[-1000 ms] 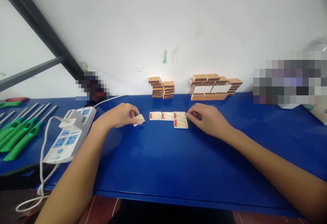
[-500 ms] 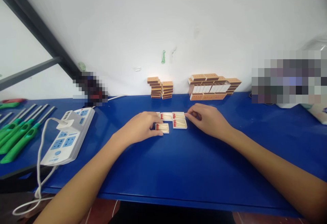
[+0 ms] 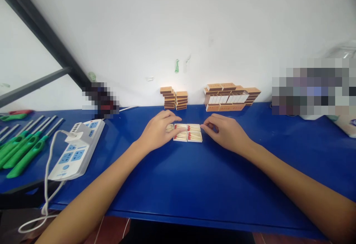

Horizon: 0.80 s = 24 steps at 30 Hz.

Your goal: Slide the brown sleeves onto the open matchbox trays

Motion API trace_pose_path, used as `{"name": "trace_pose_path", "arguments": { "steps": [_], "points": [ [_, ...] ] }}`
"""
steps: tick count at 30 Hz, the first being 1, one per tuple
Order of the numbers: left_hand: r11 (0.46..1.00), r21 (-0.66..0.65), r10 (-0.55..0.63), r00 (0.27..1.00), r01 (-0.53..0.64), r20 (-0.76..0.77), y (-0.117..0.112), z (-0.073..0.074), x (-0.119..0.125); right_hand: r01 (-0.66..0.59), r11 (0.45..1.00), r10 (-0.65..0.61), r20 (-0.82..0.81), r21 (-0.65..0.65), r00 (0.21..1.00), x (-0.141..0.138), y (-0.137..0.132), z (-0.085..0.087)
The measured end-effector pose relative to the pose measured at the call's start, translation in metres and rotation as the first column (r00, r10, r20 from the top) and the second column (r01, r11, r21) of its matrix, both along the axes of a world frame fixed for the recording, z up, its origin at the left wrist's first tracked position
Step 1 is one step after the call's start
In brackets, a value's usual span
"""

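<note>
Open matchbox trays full of red-tipped matches lie together on the blue table, in a back row and a front row. My left hand point(image 3: 161, 129) is open over their left end, thumb and forefinger spread. It partly covers the left tray point(image 3: 169, 127), and its thumb reaches across the back middle tray point(image 3: 180, 126). Below the thumb sits the front middle tray point(image 3: 180, 136), side by side with the front right tray point(image 3: 194, 137). My right hand point(image 3: 222, 129) has its fingers curled, the tips pinched together at the right edge of the back right tray point(image 3: 193, 127).
Against the wall stand stacked matchboxes point(image 3: 169, 99) and a larger matchbox stack point(image 3: 226, 97). A white power strip point(image 3: 78, 151) with a looping cable lies left, beside several green long-nosed lighters point(image 3: 27, 151). Blurred items point(image 3: 311, 88) are at the right.
The front tray by my left hand has moved right, up against the front right tray. My left hand has let go and opened. My right hand has stayed nearly in place.
</note>
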<state>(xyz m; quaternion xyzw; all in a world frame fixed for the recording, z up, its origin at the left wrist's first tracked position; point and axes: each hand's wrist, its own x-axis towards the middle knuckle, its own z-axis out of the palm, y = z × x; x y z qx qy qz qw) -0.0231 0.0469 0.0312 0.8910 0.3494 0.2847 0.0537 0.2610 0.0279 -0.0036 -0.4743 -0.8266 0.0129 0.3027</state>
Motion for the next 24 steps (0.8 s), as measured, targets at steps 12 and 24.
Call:
{"name": "trace_pose_path", "arguments": {
  "steps": [12,24],
  "points": [
    [0.966,0.216,0.197,0.949,-0.144,-0.247,0.125,0.053,-0.003,0.023,0.999,-0.026,0.056,0.045,0.998,0.004,0.004,-0.001],
    [0.969,0.141,0.236,0.927,-0.203,-0.291,0.13,0.045,-0.003,0.029,0.999,-0.031,0.082,0.024,0.996,0.003,0.004,-0.002]
  ]
}}
